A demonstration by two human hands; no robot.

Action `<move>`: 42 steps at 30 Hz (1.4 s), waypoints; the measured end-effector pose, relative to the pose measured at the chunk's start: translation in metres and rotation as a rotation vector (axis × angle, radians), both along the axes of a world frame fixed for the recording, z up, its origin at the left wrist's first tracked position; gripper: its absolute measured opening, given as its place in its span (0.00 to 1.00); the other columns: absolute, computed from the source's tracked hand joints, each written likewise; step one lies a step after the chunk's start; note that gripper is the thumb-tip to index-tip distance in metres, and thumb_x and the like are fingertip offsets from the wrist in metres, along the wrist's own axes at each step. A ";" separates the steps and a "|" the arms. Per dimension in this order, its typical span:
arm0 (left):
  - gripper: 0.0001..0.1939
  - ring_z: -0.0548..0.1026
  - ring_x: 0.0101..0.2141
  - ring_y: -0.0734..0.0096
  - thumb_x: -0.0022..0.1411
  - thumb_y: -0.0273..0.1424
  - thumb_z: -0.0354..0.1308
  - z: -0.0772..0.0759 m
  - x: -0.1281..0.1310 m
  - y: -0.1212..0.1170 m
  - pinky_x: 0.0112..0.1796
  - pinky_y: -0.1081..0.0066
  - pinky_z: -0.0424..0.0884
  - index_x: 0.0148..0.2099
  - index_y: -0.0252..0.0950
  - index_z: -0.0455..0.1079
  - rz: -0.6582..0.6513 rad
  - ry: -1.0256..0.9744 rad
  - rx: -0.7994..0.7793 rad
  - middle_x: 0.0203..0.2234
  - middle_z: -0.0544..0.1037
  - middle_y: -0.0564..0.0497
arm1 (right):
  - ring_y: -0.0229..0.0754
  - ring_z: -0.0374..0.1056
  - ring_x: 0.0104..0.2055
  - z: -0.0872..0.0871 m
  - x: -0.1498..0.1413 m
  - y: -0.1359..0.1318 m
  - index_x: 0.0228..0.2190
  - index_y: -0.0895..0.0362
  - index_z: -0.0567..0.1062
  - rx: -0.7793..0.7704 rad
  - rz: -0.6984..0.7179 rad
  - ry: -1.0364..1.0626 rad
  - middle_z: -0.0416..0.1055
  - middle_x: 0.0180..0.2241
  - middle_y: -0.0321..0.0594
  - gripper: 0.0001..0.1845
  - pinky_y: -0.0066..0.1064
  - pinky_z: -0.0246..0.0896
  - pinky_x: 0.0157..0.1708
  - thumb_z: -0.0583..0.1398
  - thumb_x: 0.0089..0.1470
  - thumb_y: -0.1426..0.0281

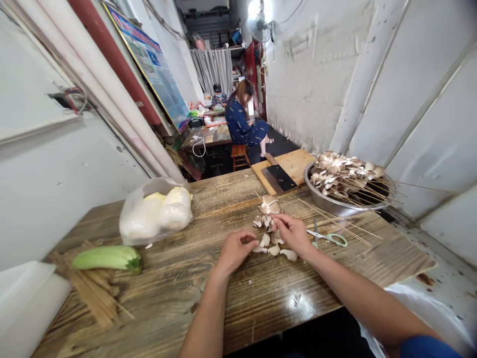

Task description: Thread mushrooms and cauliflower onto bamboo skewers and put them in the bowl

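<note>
My right hand (292, 232) pinches the edge of a brown oyster mushroom cluster (269, 205) at the middle of the wooden table. Close to its left, my left hand (236, 251) has its fingers curved and a gap between thumb and fingers. Its fingertips are beside loose oyster mushroom pieces (274, 249), and I see nothing held in them. Several bamboo skewers (341, 223) lie to the right of the cluster. Green-handled scissors (328, 237) rest by my right wrist, partly hidden by it.
A metal bowl (328, 205) of skewered mushrooms stands at the right, skewers jutting outward. Behind are a cutting board (298, 164) and cleaver (279, 178). At left lie a bagged bundle of pale vegetables (158, 214), a green gourd (102, 258) and more skewers (91, 298). Two people sit farther back.
</note>
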State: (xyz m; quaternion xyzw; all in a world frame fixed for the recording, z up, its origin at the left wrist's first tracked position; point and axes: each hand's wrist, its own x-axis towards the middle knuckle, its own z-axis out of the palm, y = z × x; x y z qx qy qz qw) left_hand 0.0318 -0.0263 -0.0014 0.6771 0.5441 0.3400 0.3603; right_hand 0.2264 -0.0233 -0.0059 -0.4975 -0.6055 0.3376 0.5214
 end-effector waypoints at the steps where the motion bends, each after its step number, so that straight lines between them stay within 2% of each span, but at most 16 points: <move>1: 0.12 0.70 0.29 0.67 0.43 0.37 0.64 -0.001 0.003 -0.002 0.32 0.70 0.61 0.31 0.38 0.76 -0.047 0.074 0.030 0.26 0.75 0.49 | 0.36 0.66 0.22 0.001 0.000 0.000 0.36 0.57 0.76 -0.001 -0.002 0.003 0.72 0.23 0.35 0.14 0.25 0.59 0.21 0.54 0.55 0.64; 4: 0.13 0.68 0.28 0.67 0.43 0.39 0.64 -0.008 0.015 -0.004 0.31 0.70 0.59 0.32 0.38 0.75 0.015 0.235 0.101 0.24 0.73 0.50 | 0.36 0.66 0.22 0.003 -0.002 -0.001 0.36 0.57 0.76 -0.006 -0.002 0.001 0.72 0.22 0.35 0.14 0.24 0.58 0.20 0.53 0.55 0.64; 6: 0.11 0.68 0.28 0.68 0.45 0.39 0.63 -0.012 0.024 -0.004 0.31 0.70 0.58 0.29 0.38 0.75 0.056 0.275 0.113 0.23 0.72 0.50 | 0.36 0.66 0.22 0.004 -0.004 -0.002 0.35 0.57 0.76 -0.010 -0.001 0.000 0.71 0.21 0.35 0.14 0.24 0.58 0.20 0.53 0.55 0.64; 10: 0.06 0.67 0.25 0.71 0.46 0.35 0.61 -0.017 0.029 -0.001 0.29 0.72 0.59 0.26 0.37 0.73 0.030 0.146 0.020 0.21 0.73 0.52 | 0.36 0.65 0.22 0.004 -0.006 -0.004 0.34 0.56 0.76 -0.009 0.027 0.003 0.71 0.21 0.34 0.13 0.24 0.58 0.21 0.54 0.55 0.65; 12: 0.07 0.68 0.24 0.72 0.48 0.35 0.60 -0.016 0.025 0.001 0.28 0.73 0.60 0.28 0.36 0.73 0.084 -0.008 -0.054 0.21 0.73 0.52 | 0.36 0.65 0.22 0.003 -0.005 -0.004 0.34 0.56 0.76 -0.002 0.031 0.002 0.71 0.21 0.34 0.13 0.24 0.58 0.21 0.54 0.55 0.65; 14: 0.10 0.68 0.23 0.73 0.47 0.35 0.62 -0.013 0.019 0.004 0.27 0.74 0.61 0.30 0.34 0.72 0.198 -0.208 -0.099 0.21 0.74 0.52 | 0.36 0.65 0.22 0.002 -0.005 -0.004 0.35 0.56 0.76 0.006 0.027 -0.003 0.71 0.21 0.35 0.13 0.25 0.58 0.22 0.54 0.55 0.65; 18: 0.12 0.68 0.22 0.78 0.44 0.32 0.65 -0.005 0.005 0.011 0.23 0.78 0.61 0.32 0.32 0.70 0.390 -0.782 -0.275 0.21 0.72 0.53 | 0.35 0.65 0.22 0.001 -0.006 -0.006 0.35 0.56 0.76 0.028 0.066 -0.047 0.72 0.22 0.34 0.13 0.24 0.59 0.24 0.53 0.56 0.66; 21: 0.07 0.67 0.21 0.82 0.48 0.26 0.63 -0.001 -0.004 0.016 0.21 0.82 0.62 0.30 0.32 0.68 0.418 -1.132 -0.439 0.21 0.72 0.52 | 0.35 0.66 0.23 0.003 -0.009 -0.011 0.34 0.56 0.77 0.040 0.149 -0.137 0.72 0.21 0.34 0.12 0.24 0.59 0.26 0.53 0.56 0.68; 24: 0.05 0.65 0.19 0.85 0.55 0.24 0.58 -0.001 -0.008 0.020 0.20 0.85 0.62 0.27 0.31 0.66 0.413 -1.309 -0.571 0.20 0.70 0.53 | 0.35 0.67 0.24 0.006 -0.012 -0.017 0.32 0.57 0.77 0.054 0.234 -0.234 0.73 0.21 0.34 0.11 0.24 0.59 0.28 0.54 0.56 0.71; 26: 0.07 0.65 0.18 0.86 0.58 0.25 0.55 -0.001 -0.009 0.021 0.20 0.85 0.62 0.27 0.30 0.66 0.426 -1.335 -0.564 0.20 0.70 0.53 | 0.35 0.67 0.24 0.008 -0.013 -0.020 0.30 0.57 0.77 0.081 0.280 -0.284 0.73 0.21 0.35 0.11 0.24 0.58 0.28 0.53 0.56 0.72; 31: 0.07 0.69 0.22 0.82 0.57 0.29 0.57 0.000 -0.011 0.019 0.22 0.82 0.65 0.29 0.30 0.70 0.468 -1.198 -0.365 0.24 0.75 0.48 | 0.36 0.66 0.25 0.008 -0.013 -0.022 0.24 0.57 0.75 0.123 0.345 -0.393 0.71 0.21 0.35 0.14 0.24 0.56 0.28 0.52 0.57 0.72; 37: 0.08 0.73 0.28 0.77 0.49 0.28 0.63 0.009 -0.014 0.015 0.29 0.78 0.69 0.32 0.30 0.73 0.357 -1.106 -0.305 0.29 0.77 0.46 | 0.37 0.67 0.25 0.003 -0.013 -0.020 0.31 0.56 0.77 0.095 0.269 -0.391 0.74 0.23 0.37 0.12 0.25 0.57 0.27 0.53 0.56 0.72; 42: 0.12 0.72 0.27 0.80 0.45 0.29 0.66 0.006 -0.012 0.016 0.29 0.79 0.68 0.34 0.29 0.73 0.370 -1.080 -0.257 0.28 0.77 0.48 | 0.38 0.68 0.25 0.003 -0.012 -0.019 0.31 0.56 0.77 0.085 0.282 -0.388 0.74 0.23 0.37 0.12 0.25 0.58 0.28 0.53 0.56 0.72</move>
